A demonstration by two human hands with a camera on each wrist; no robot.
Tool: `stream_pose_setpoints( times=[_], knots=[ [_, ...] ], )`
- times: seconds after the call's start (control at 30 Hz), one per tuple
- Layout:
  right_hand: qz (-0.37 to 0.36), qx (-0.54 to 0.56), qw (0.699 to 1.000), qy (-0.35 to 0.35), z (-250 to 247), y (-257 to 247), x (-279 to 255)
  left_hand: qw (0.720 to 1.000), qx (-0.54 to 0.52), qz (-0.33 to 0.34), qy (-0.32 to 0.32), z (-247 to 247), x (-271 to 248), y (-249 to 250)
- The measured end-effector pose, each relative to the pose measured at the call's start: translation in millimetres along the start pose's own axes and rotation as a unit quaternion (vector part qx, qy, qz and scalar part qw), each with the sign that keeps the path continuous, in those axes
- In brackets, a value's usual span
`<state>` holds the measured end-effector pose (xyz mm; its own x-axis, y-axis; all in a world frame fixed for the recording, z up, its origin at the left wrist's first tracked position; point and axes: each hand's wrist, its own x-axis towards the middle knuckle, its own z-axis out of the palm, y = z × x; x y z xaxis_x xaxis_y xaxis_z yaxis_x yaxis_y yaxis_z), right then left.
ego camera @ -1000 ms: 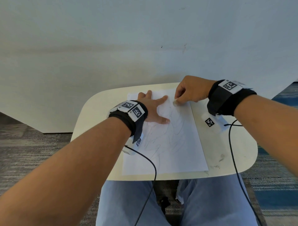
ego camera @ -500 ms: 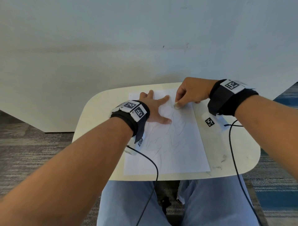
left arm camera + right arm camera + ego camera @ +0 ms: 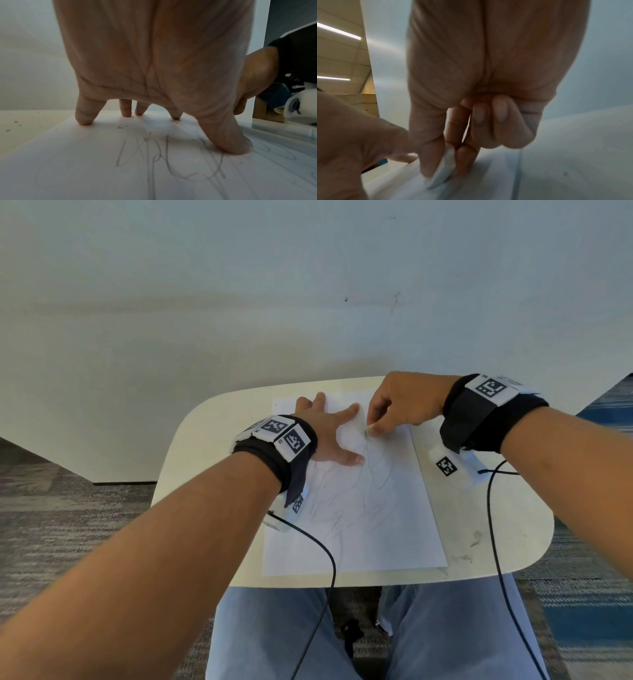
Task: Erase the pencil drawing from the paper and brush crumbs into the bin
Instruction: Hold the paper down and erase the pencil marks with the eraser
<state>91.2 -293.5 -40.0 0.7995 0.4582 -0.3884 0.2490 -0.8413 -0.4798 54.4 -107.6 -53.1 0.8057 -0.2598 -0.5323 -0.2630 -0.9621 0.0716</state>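
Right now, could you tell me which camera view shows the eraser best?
The right wrist view: the white eraser fills the frame's lower middle, pinched by the right hand and pressed to the paper. The head view shows only a tiny pale tip. In the left wrist view, the eraser is hidden.

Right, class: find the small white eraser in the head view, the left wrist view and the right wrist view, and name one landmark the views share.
Head view: the small white eraser is just above centre, pinched by the right hand at the top of the drawing.
Left wrist view: not visible.
Right wrist view: lower centre-left, between thumb and fingertip, touching the sheet.
Shared landmark: the white sheet of paper with pencil scribbles.
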Motion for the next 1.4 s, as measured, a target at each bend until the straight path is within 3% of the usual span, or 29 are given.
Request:
stream_pose_setpoints(
  times=[0.17,0.27,0.3,0.37,0.47,0.6,0.7,0.9,1.1,1.17,1.3,1.4],
  knots=[
    [0.012,0.010,0.998,0.063,-8.0,11.1,-4.2,1.000,-0.002,0.001,-0.001,-0.2,0.7,0.7],
    [0.017,0.000,1.000,-0.020,-8.9,6.9,-8.3,1.000,-0.003,0.002,0.002,-0.6,0.2,0.6],
    [0.019,0.017,1.000,-0.018,-8.8,6.9,-8.4,1.000,-0.004,0.004,0.002,-0.4,-0.3,0.7],
    [0.040,0.134,0.990,0.034,-8.4,12.8,-5.6,1.000,-0.008,0.004,-0.001,-0.9,-0.5,1.1],
    [0.085,0.291,0.950,0.072,-1.6,16.2,0.0,0.999,0.032,0.000,0.011,-3.2,-4.7,6.4],
    [0.116,0.341,0.932,0.037,-3.2,9.3,3.0,0.987,0.087,0.087,0.102,5.3,-15.6,60.4],
    [0.125,0.336,0.933,0.026,-5.2,4.7,4.9,0.990,0.049,0.122,0.045,26.6,-20.8,96.2],
    [0.137,0.336,0.932,0.016,-5.1,0.5,5.0,0.999,0.007,0.035,0.013,47.7,-31.8,60.4],
    [0.139,0.325,0.935,0.015,-3.8,-1.3,3.8,0.983,-0.020,-0.181,0.018,49.9,-50.8,-4.0],
    [0.142,0.326,0.934,0.020,-3.2,-2.2,3.3,0.990,-0.012,-0.137,0.037,46.6,-54.2,-0.9],
    [0.147,0.328,0.933,0.024,-3.8,-5.1,1.1,0.998,0.000,0.055,0.039,42.6,-48.5,40.8],
    [0.148,0.327,0.933,0.017,-4.7,-6.3,-0.2,0.996,0.018,0.086,0.030,41.5,-33.6,65.9]
  ],
)
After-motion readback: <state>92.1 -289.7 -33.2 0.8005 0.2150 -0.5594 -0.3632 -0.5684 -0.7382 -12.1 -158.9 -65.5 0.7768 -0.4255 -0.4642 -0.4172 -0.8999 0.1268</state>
